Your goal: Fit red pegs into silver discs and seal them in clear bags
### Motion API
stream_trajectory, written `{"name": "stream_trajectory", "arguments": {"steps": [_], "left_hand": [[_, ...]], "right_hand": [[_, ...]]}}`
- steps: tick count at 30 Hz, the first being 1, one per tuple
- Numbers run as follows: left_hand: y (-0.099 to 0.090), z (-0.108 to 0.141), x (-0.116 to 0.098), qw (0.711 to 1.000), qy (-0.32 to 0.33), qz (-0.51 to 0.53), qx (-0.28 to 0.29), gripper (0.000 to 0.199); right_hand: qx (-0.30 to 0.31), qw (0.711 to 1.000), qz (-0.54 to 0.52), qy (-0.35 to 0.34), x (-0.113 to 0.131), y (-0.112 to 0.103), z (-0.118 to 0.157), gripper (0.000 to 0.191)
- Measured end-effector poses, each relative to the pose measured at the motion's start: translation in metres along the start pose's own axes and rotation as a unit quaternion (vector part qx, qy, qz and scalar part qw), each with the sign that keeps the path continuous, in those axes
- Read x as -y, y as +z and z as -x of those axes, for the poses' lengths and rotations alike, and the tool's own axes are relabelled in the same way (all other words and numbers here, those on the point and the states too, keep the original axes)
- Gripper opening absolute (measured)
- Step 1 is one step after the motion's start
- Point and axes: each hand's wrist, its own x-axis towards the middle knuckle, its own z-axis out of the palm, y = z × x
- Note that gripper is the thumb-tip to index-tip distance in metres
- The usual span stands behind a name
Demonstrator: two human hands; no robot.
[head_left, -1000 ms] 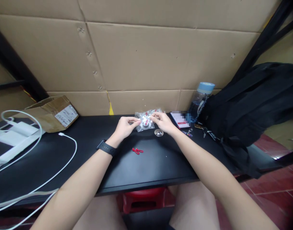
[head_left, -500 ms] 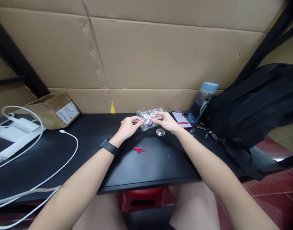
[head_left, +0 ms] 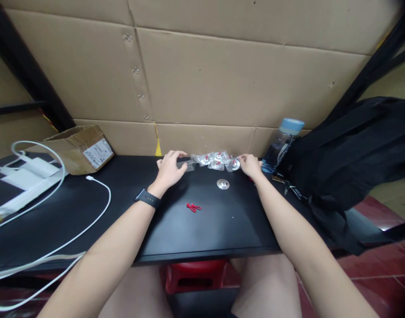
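Observation:
Several small clear plastic bags [head_left: 218, 165], each with a shiny round metal disc and a red piece inside, lie in a row near the cardboard wall. My left hand [head_left: 169, 171] is at the row's left end, thumb and fingers apart around a clear plastic flap [head_left: 189, 165]; whether it touches the flap I cannot tell. At the right end, my right hand [head_left: 251, 167] has its fingertips closed on the edge of a bagged metal disc [head_left: 234, 164]. A bare metal disc [head_left: 223, 184] lies nearer me. Two red cord loops [head_left: 193, 207] rest in front of it.
A blue-capped bottle [head_left: 281, 143] and a black backpack [head_left: 351, 163] stand on the right, with keys [head_left: 290, 187] beside them. To the left are an open cardboard box [head_left: 79, 152], a white charger [head_left: 26, 172] and a white cable [head_left: 104, 185]. The black table [head_left: 205, 234] ends near my legs.
My hands have moved apart, left hand leftward and right hand rightward. The bags, bunched between them before, now lie spread in a row. The phone-like screen is now hidden behind my right hand.

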Motion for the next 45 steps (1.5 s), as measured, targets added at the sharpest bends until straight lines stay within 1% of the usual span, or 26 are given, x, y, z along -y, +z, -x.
{"name": "stream_trajectory", "arguments": {"steps": [2, 3, 5, 7, 9, 11, 13, 15, 17, 18, 19, 20, 21, 22, 23, 24, 26, 27, 29, 30, 33, 37, 39, 43, 45], "left_hand": [[0.0, 0.0, 0.008, 0.997, 0.021, -0.053, 0.047, 0.046], [0.0, 0.0, 0.011, 0.994, 0.032, -0.074, 0.077, 0.047], [0.002, 0.001, 0.018, 0.983, 0.048, -0.107, 0.141, 0.041], [0.004, 0.002, 0.022, 0.972, 0.052, -0.129, 0.19, 0.035], [0.007, 0.004, 0.024, 0.965, 0.053, -0.135, 0.218, 0.036], [0.01, 0.005, 0.025, 0.963, 0.056, -0.129, 0.231, 0.041], [0.014, 0.006, 0.026, 0.961, 0.053, -0.121, 0.244, 0.049], [0.015, 0.007, 0.024, 0.957, 0.052, -0.117, 0.26, 0.054], [0.012, 0.006, 0.019, 0.959, 0.068, -0.113, 0.252, 0.055], [0.008, 0.006, 0.014, 0.962, 0.081, -0.11, 0.235, 0.052], [0.003, 0.006, 0.008, 0.966, 0.097, -0.104, 0.216, 0.049], [-0.004, 0.006, 0.001, 0.969, 0.114, -0.094, 0.2, 0.045], [-0.011, 0.007, -0.007, 0.968, 0.132, -0.08, 0.198, 0.041], [-0.017, 0.009, -0.015, 0.961, 0.157, -0.057, 0.221, 0.042], [-0.023, 0.011, -0.023, 0.948, 0.182, -0.031, 0.257, 0.044], [-0.028, 0.013, -0.03, 0.932, 0.2, -0.014, 0.303, 0.043], [-0.032, 0.019, -0.039, 0.898, 0.221, -0.004, 0.38, 0.033], [-0.032, 0.021, -0.041, 0.885, 0.225, -0.008, 0.406, 0.025], [-0.028, 0.026, -0.044, 0.873, 0.229, -0.021, 0.431, 0.009], [-0.025, 0.028, -0.045, 0.871, 0.229, -0.026, 0.434, 0.005], [-0.019, 0.031, -0.047, 0.869, 0.234, -0.035, 0.435, 0.013], [-0.016, 0.031, -0.048, 0.872, 0.234, -0.033, 0.429, 0.012], [-0.015, 0.028, -0.047, 0.884, 0.22, -0.026, 0.412, 0.011], [-0.012, 0.022, -0.043, 0.921, 0.188, 0.007, 0.34, 0.014], [-0.01, 0.019, -0.04, 0.933, 0.173, 0.031, 0.314, 0.015]], "right_hand": [[-0.008, 0.999, 0.053, -0.001, 0.005, 0.002, 0.003, 0.032], [-0.016, 0.997, 0.073, -0.003, 0.008, 0.002, 0.005, 0.033], [-0.019, 0.995, 0.098, -0.022, 0.013, -0.001, 0.009, 0.036], [0.016, 0.992, 0.112, -0.052, 0.017, -0.005, 0.013, 0.029], [0.071, 0.988, 0.116, -0.076, 0.019, -0.008, 0.017, 0.018], [0.108, 0.984, 0.109, -0.089, 0.019, -0.007, 0.02, 0.016], [0.116, 0.984, 0.097, -0.099, 0.019, -0.006, 0.022, 0.017], [0.106, 0.984, 0.093, -0.112, 0.019, -0.005, 0.022, 0.016], [0.101, 0.98, 0.087, -0.145, 0.019, -0.008, 0.021, 0.016], [0.112, 0.975, 0.072, -0.175, 0.02, -0.01, 0.021, 0.017], [0.14, 0.966, 0.047, -0.211, 0.021, -0.012, 0.022, 0.02], [0.181, 0.952, 0.015, -0.247, 0.023, -0.014, 0.023, 0.026], [0.227, 0.933, -0.017, -0.279, 0.026, -0.016, 0.026, 0.035], [0.266, 0.915, -0.043, -0.301, 0.029, -0.018, 0.028, 0.045], [0.29, 0.902, -0.059, -0.315, 0.032, -0.019, 0.032, 0.053], [0.299, 0.896, -0.064, -0.322, 0.036, -0.019, 0.035, 0.057], [0.29, 0.898, -0.063, -0.326, 0.042, -0.017, 0.04, 0.056], [0.284, 0.899, -0.063, -0.326, 0.044, -0.016, 0.042, 0.052], [0.286, 0.898, -0.071, -0.327, 0.047, -0.013, 0.043, 0.045], [0.286, 0.898, -0.076, -0.326, 0.047, -0.012, 0.043, 0.043], [0.275, 0.904, -0.072, -0.318, 0.046, -0.011, 0.043, 0.041], [0.264, 0.912, -0.057, -0.309, 0.047, -0.012, 0.045, 0.033], [0.255, 0.913, -0.049, -0.313, 0.049, -0.012, 0.047, 0.034], [0.235, 0.915, -0.024, -0.327, 0.055, -0.007, 0.052, 0.034], [0.231, 0.913, -0.02, -0.335, 0.057, -0.004, 0.054, 0.036]]}}
